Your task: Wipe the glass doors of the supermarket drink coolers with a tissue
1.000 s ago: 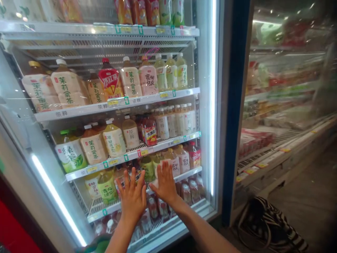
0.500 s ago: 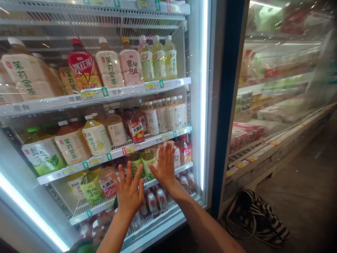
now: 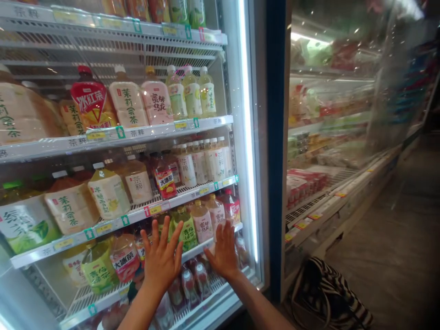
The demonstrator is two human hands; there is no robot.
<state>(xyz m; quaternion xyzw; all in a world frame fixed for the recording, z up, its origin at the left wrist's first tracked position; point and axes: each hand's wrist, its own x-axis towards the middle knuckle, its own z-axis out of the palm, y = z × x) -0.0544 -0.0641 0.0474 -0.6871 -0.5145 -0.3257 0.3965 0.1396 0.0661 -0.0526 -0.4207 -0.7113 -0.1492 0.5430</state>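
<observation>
My left hand (image 3: pixel 161 256) is raised with its fingers spread, in front of the lower shelves of a lit drinks cooler (image 3: pixel 220 120). Beside it, my right hand (image 3: pixel 224 253) is also up, palm forward and holding nothing. Whether either palm touches the glass front, I cannot tell. Behind the hands stand a green-labelled tea bottle (image 3: pixel 188 233) and pink-labelled peach oolong bottles (image 3: pixel 202 224). A red iced tea bottle (image 3: pixel 124 259) stands left of my left hand. Small bottles (image 3: pixel 188 282) on the bottom shelf show between my forearms.
Higher shelves hold large tea bottles (image 3: pixel 92 103) and slim white-labelled bottles (image 3: pixel 216 158). To the right, past a dark blue post (image 3: pixel 277 151), runs an open chiller (image 3: pixel 309 227) with packaged food. A zebra-striped bag (image 3: pixel 338 293) lies on the floor (image 3: pixel 388 229) beside it.
The view has shifted right and up, so the shelves sit further left and lower. My right hand has come down in front of the pink-labelled bottles. Both hands stay open.
</observation>
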